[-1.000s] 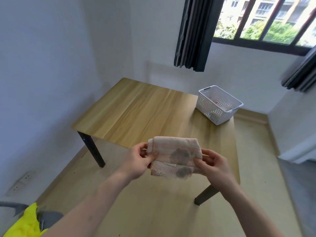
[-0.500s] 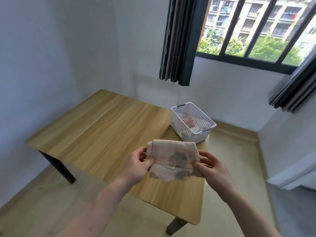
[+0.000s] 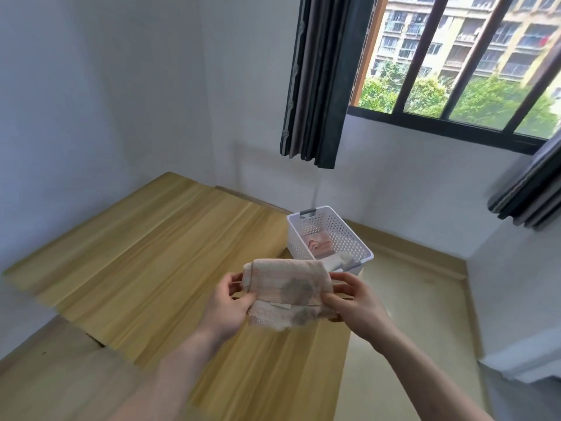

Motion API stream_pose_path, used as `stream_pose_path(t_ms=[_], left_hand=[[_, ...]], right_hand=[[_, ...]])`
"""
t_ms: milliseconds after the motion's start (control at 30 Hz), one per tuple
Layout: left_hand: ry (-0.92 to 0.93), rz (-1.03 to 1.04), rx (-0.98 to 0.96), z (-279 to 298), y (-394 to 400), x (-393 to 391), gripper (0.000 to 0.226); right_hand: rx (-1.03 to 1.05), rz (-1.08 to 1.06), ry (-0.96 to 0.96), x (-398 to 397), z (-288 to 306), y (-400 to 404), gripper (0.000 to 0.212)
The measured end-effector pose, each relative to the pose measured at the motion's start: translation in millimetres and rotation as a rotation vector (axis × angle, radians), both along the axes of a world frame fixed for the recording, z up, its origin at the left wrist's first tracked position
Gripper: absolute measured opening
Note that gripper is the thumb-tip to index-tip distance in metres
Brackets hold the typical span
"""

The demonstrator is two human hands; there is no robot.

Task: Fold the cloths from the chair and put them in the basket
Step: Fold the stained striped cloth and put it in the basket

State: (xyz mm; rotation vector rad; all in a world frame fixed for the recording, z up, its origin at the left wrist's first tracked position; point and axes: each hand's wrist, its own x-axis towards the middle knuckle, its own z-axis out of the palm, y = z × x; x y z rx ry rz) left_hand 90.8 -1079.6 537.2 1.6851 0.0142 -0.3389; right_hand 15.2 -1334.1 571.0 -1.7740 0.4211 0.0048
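While held in the air over the table, one folded cloth is catalogued as ready for the basket.

Cloth (image 3: 288,294): pale pink, grey-stained, folded to a compact rectangle with a frayed lower edge; pinched at its left end by the left hand (image 3: 227,305), thumb in front and fingers behind, and at its right end by the right hand (image 3: 355,299), likewise closed on the fabric. Basket (image 3: 331,238): white, perforated, set at the far right corner of the wooden table (image 3: 151,256), just beyond the cloth; at least two folded pieces are seen inside, one pink, one whitish. Judged status: folding of this piece done, placement outstanding. Chair not in view, so the number of cloths left cannot be told.
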Motion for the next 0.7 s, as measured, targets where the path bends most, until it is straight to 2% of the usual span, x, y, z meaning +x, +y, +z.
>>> stream_pose_path(t_ms=[367,433,533,633,700], left_hand=[[-0.010,-0.069,0.120,-15,-116,86,0.027],[0.008,-0.067,0.132,-18,-143,101,0.031],[0.044,-0.049,0.149,-27,-185,122,0.053],[0.057,-0.066,0.250,-38,-224,147,0.072],[0.059,-0.084,0.350,-45,-243,165,0.073]], right_hand=[[-0.132,-0.041,0.090,82,-10,-109,0.025],[-0.176,-0.042,0.107,107,-15,-137,0.031],[-0.271,0.006,0.140,147,-24,-175,0.048],[-0.395,0.110,0.183,187,-31,-205,0.066],[-0.456,0.201,0.225,213,-40,-221,0.076]])
